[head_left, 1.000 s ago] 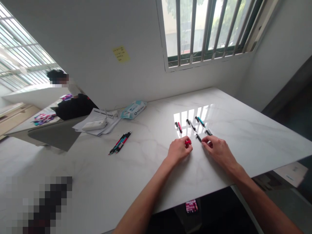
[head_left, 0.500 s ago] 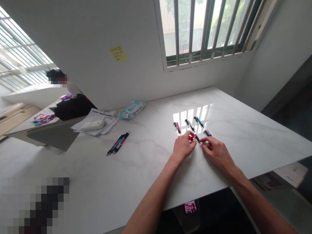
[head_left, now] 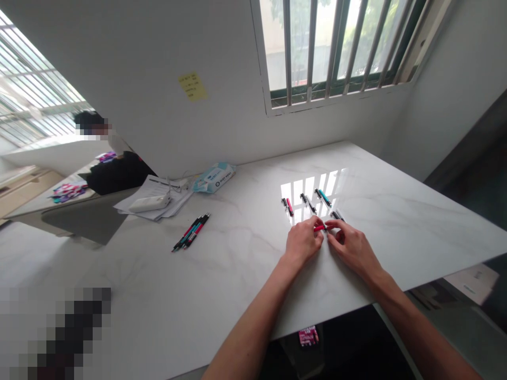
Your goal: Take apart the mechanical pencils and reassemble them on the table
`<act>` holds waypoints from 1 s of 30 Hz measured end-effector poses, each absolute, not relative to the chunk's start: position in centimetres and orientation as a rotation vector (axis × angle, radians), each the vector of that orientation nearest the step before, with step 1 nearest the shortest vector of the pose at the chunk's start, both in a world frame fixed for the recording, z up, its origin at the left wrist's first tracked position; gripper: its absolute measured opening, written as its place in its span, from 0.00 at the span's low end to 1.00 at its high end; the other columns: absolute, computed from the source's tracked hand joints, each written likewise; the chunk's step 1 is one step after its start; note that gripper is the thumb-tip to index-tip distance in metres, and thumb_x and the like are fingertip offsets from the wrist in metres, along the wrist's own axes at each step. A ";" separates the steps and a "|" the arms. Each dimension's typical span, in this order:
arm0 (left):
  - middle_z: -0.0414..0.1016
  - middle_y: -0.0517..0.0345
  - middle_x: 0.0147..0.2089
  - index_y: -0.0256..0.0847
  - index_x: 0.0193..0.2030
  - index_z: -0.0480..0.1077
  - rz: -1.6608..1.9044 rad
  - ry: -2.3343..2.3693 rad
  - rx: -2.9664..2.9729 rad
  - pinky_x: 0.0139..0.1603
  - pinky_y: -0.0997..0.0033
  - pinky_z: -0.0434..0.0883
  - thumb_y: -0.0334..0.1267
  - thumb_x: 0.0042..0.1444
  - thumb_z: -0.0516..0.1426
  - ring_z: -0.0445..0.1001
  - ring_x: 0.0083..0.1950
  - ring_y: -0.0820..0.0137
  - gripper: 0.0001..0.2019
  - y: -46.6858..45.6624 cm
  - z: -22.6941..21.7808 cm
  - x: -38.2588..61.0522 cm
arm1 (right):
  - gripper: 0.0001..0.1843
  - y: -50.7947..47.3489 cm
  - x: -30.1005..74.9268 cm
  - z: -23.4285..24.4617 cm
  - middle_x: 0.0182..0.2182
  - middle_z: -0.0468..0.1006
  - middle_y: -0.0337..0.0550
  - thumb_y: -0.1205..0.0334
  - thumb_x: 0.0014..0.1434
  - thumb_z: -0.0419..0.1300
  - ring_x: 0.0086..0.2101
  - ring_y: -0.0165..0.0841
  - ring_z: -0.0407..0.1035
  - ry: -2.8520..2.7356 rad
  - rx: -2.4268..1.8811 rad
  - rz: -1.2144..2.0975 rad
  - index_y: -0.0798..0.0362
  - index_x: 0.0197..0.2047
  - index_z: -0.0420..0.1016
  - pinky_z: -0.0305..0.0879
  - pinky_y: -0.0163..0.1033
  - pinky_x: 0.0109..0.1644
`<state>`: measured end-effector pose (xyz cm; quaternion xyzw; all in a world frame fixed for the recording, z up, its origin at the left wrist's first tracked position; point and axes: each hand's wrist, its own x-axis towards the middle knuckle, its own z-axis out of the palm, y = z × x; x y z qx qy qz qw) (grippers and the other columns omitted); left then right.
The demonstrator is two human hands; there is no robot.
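My left hand (head_left: 304, 241) and my right hand (head_left: 354, 246) meet fingertip to fingertip low over the white marble table (head_left: 245, 264). Between them they pinch a red pen piece (head_left: 319, 228) joined to a black pen part; the left fingers hold the red end, the right fingers the black end. Just beyond the hands lie a red and black pen (head_left: 290, 206), a black pen (head_left: 309, 202), a teal pen (head_left: 325, 197) and another dark pen (head_left: 337, 215), in a row.
A bundle of several pens (head_left: 190, 232) lies to the left. Farther back are papers with a white device (head_left: 152, 199) and a wipes pack (head_left: 214, 178). A person (head_left: 113, 158) sits at the far left. The table's near edge runs below my forearms.
My left hand has carried the red piece rightward and up to meet the black part in my right hand. The two hands have closed together.
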<state>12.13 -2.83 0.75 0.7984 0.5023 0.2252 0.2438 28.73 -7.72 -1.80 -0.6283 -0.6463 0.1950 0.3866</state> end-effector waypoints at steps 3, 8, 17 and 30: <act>0.82 0.53 0.48 0.48 0.49 0.75 0.686 1.338 2.169 0.48 0.61 0.71 0.33 0.60 0.59 0.80 0.48 0.57 0.12 -2.8 1.2 11.7 | 0.15 -7.8 28.6 -1.6 0.38 0.84 0.43 0.57 0.63 0.59 0.28 0.37 0.73 -1.642 -1.608 0.499 0.47 0.52 0.78 0.70 0.43 0.40; 0.78 0.51 0.54 0.47 0.59 0.69 0.956 1.280 2.060 0.55 0.60 0.70 0.39 0.69 0.53 0.77 0.53 0.60 0.14 -2.6 2.6 10.1 | 0.16 -8.0 28.5 -1.3 0.40 0.84 0.44 0.56 0.64 0.59 0.28 0.37 0.73 -1.643 -1.614 0.513 0.47 0.53 0.78 0.70 0.44 0.41; 0.73 0.50 0.49 0.43 0.51 0.76 1.050 1.329 1.924 0.59 0.60 0.69 0.39 0.73 0.46 0.74 0.52 0.62 0.17 -2.6 1.2 7.8 | 0.23 -7.9 28.6 -1.7 0.49 0.82 0.43 0.59 0.64 0.60 0.29 0.33 0.71 -1.641 -1.574 0.487 0.45 0.61 0.73 0.72 0.45 0.42; 0.78 0.58 0.35 0.41 0.47 0.74 1.249 0.927 1.317 0.35 0.72 0.71 0.47 0.56 0.69 0.74 0.32 0.72 0.17 -2.0 1.5 7.7 | 0.20 -8.1 25.9 0.4 0.44 0.82 0.48 0.47 0.65 0.65 0.36 0.39 0.76 -1.706 -1.340 0.413 0.49 0.55 0.75 0.74 0.45 0.41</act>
